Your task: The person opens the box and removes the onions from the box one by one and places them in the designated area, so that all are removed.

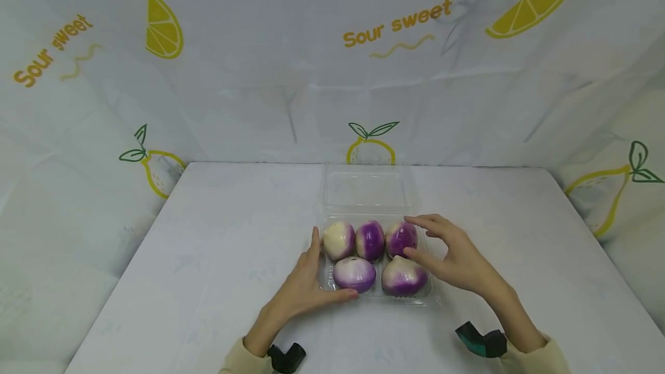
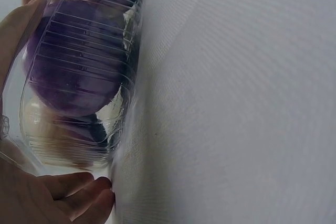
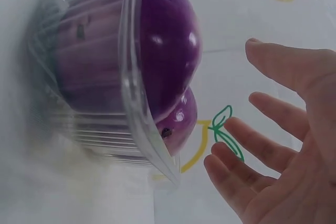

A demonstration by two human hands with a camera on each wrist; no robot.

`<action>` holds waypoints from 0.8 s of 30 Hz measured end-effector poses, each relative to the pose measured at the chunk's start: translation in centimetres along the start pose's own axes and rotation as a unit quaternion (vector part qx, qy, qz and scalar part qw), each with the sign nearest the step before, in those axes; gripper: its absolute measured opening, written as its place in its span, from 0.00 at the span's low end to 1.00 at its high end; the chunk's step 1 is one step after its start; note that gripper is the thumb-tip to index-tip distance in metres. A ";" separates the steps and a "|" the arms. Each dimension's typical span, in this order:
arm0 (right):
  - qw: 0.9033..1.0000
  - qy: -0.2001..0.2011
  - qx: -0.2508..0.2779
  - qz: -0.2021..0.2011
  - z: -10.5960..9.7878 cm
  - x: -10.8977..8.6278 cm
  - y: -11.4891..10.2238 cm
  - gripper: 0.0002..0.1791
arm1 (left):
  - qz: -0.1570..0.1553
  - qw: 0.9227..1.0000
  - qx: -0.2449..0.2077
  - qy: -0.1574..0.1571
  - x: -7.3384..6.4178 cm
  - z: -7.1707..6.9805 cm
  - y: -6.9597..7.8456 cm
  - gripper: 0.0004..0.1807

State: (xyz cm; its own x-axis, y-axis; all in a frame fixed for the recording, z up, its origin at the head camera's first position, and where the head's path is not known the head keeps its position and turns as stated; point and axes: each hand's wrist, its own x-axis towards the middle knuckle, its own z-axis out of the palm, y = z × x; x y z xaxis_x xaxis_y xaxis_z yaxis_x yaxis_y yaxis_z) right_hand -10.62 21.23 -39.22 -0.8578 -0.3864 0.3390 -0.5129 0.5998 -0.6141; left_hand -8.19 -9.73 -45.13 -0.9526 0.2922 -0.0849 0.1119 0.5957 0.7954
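A clear plastic clamshell container (image 1: 328, 290) lies on the table with its lid (image 1: 368, 189) folded back, away from the person. Several glossy purple-and-white onions sit inside, among them a pale onion (image 1: 339, 240) at the back left and a larger onion (image 1: 404, 276) at the front right. My left hand (image 1: 306, 279) holds the container's front left corner, thumb along the front rim and fingers by the left side. Over the right side my right hand (image 1: 457, 255) hovers with fingers spread, holding nothing; the right wrist view shows it apart from the purple onion (image 3: 168, 45).
A white cloth covers the table (image 1: 234, 218). Behind it hangs a white backdrop (image 1: 260, 114) printed with lemons and lettering. Dark straps or mounts (image 1: 483, 342) show at both wrists.
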 end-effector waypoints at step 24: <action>0.997 -0.072 -0.024 0.035 0.8 -3.2 -1.8 0.35 | 0.001 1.000 0.001 -0.001 0.1 0.0 0.0 0.81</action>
State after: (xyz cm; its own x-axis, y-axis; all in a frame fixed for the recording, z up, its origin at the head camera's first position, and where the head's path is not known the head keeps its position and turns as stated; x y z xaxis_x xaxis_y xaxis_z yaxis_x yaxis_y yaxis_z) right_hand -6.91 20.85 -39.81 -0.8792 -0.4369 0.1900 -0.4569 0.6603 -0.5960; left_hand -8.30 -9.71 -45.14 -0.9519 0.2946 -0.0849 0.1136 0.5964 0.7946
